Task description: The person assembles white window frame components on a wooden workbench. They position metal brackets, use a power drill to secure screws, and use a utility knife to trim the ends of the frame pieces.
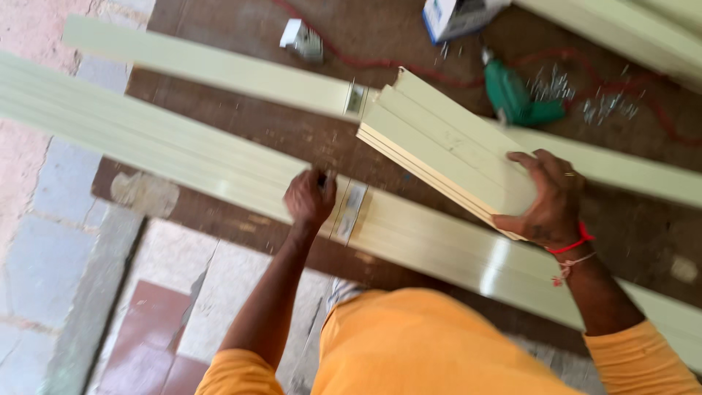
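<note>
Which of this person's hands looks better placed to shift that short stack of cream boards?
Probably the right hand: its fingers already wrap the near end of the stacked boards. The left hand is fisted on the long panel, apparently around a small dark tool.

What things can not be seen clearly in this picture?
Head view only:
- What the left hand grips on the long pale panel: hidden in the fist, blurred.
- Right hand palm: hidden behind the short panel stack.
- Green drill: partly covered by that stack.
- Small screws: too small, blurred.
- White box: cut off by the top edge.
</note>
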